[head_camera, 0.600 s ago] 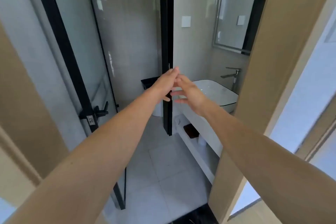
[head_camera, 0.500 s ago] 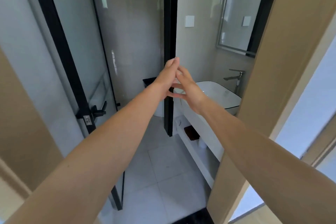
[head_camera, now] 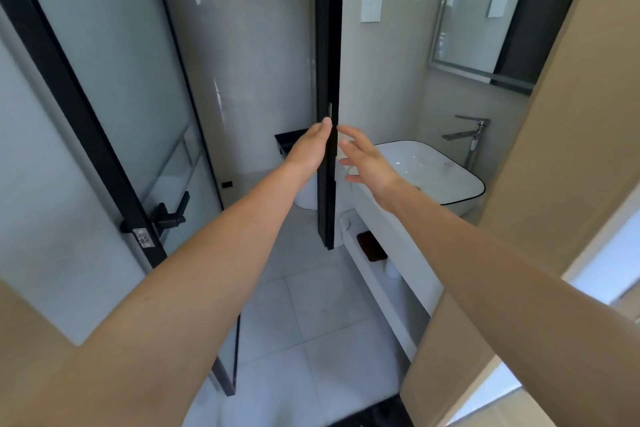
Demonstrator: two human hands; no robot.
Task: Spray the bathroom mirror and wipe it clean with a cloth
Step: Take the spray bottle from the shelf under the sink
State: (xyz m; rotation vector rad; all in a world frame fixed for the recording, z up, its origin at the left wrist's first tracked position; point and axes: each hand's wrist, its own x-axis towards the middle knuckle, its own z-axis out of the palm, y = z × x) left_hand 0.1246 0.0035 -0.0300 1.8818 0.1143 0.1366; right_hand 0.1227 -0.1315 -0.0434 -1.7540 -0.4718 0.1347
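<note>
While I stand in the doorway, the big glass door (head_camera: 114,87) with its black handle (head_camera: 171,213) is on my left, and a tall black door edge (head_camera: 327,80) stands right in front of me. My left hand (head_camera: 308,149) has straight fingers, and it looks like it lies flat against that black edge. It grips nothing. My right hand (head_camera: 369,159) is just beside the edge, with its fingers spread wide, and it holds nothing too.

I think my job now is to push this door out of the way. I should push slowly with flat hands and keep my fingers away from the gap.

The mirror (head_camera: 485,7) hangs on the right wall, above the white sink (head_camera: 429,166) and the tap (head_camera: 471,135). It looks taller than it is wide, so its long side goes up and down, and it faces into the room. I see no spray or cloth yet.
</note>
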